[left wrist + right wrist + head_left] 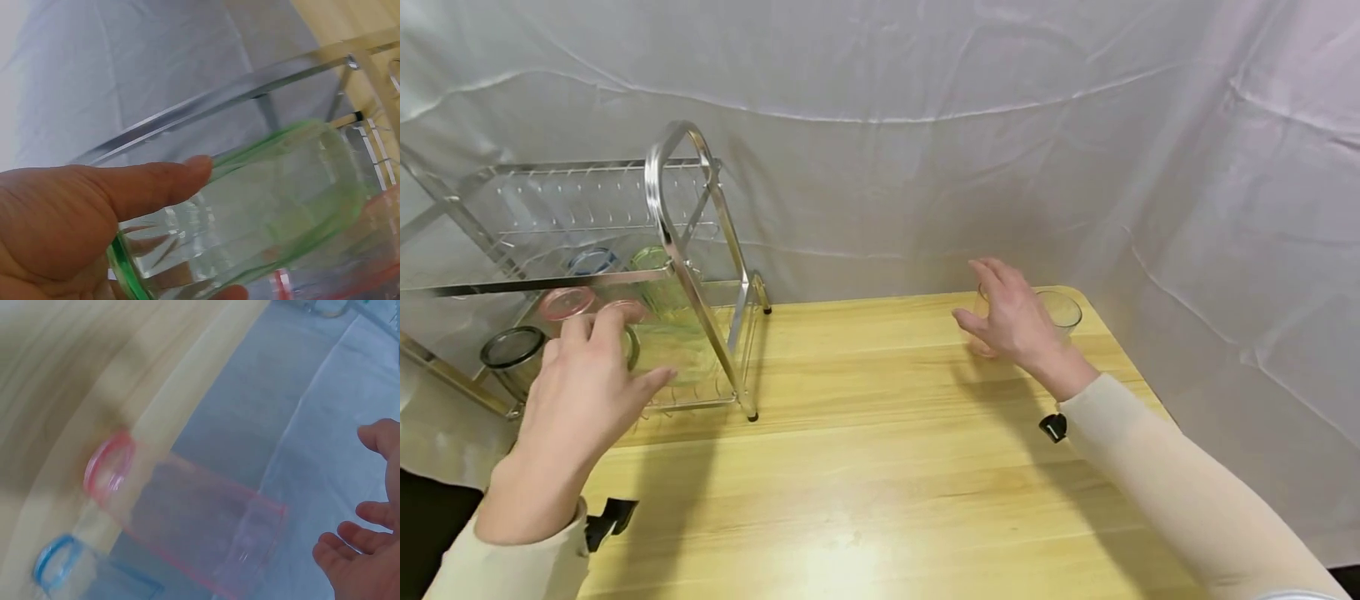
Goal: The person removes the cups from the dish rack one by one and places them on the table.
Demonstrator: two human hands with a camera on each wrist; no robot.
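Rack (655,187) is our landmark; in the head view our left hand (576,392) is at its front, gripping a green glass (673,354) laid over sideways low at the rack's right end; whether glass and frame touch we cannot tell; our right hand (1011,321) is well to the right of the rack, fingers wide and holding nothing, in front of a pink glass (983,349) and near another glass (1060,310), while a black-ringed glass (512,358) is inside the rack at its left. In the left wrist view our thumb lies along the green glass, with fingers on its far side and its thick green ring near our palm; since we have it by one end, we judge it best to tip it slowly, watch the free end against the rack's frame, and loosen only once something bears its weight. In the right wrist view, blurred, our fingers are apart from the pink glass, which is right of the rack with a blue-ringed glass (106,575) just beside it; should we grasp there, we would do well to keep the fingers wide and spare that neighbour a knock.
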